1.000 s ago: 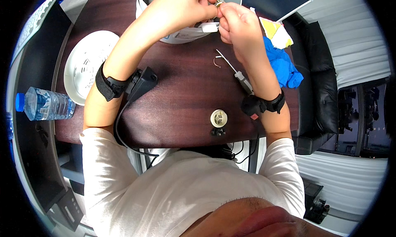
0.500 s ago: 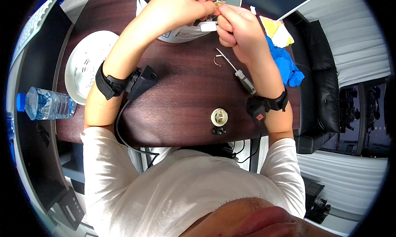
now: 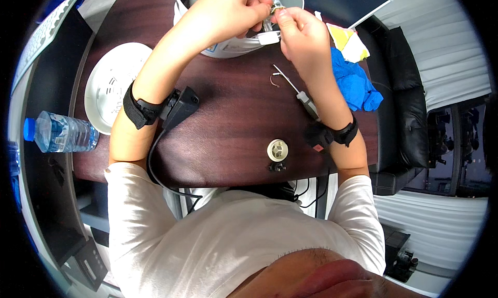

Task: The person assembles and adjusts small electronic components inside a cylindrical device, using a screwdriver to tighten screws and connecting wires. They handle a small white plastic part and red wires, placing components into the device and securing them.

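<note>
My left hand and my right hand meet over a white round tub-like housing at the table's far side. Both are closed in a pinch on a small yellowish metal part between the fingertips; its exact kind is too small to tell. A white plastic block hangs just below the fingers at the housing's rim. Nearer my right forearm lies a screwdriver with a grey handle, a thin bent wire beside its shaft.
Near the front edge are a cream round plastic cap and small black parts. A white round cover and a water bottle are at left. Blue cloth and a yellow-white packet lie at right.
My right hand has tilted more upright and come slightly lower, its fingers still at the small part. The white plastic block has shifted slightly to the right and down.
</note>
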The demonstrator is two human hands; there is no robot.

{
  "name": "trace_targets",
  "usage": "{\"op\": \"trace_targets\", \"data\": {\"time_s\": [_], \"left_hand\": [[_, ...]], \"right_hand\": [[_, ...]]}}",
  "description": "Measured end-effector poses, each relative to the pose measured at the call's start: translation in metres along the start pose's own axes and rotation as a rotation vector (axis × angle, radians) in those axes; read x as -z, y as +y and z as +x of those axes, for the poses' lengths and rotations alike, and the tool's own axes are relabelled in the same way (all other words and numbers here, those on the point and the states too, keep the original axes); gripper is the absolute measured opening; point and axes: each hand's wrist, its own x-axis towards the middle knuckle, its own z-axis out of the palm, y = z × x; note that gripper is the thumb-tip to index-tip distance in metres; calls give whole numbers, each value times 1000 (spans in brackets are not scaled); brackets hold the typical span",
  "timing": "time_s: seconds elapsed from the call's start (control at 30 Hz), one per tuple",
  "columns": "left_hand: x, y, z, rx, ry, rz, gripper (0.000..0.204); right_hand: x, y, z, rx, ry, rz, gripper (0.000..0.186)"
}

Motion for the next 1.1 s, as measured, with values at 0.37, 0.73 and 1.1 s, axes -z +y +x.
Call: {"op": "trace_targets", "data": {"time_s": [0.37, 0.73, 1.1], "left_hand": [[-1, -3, 0, -29, -1, -7, 18], [-3, 6, -2, -24, 33, 25, 15], [-7, 6, -4, 2, 55, 13, 14]], "right_hand": [[1, -6, -1, 426, 191, -464, 14], [7, -3, 2, 461, 169, -537, 13], [0, 6, 4, 429, 231, -493, 19]]}}
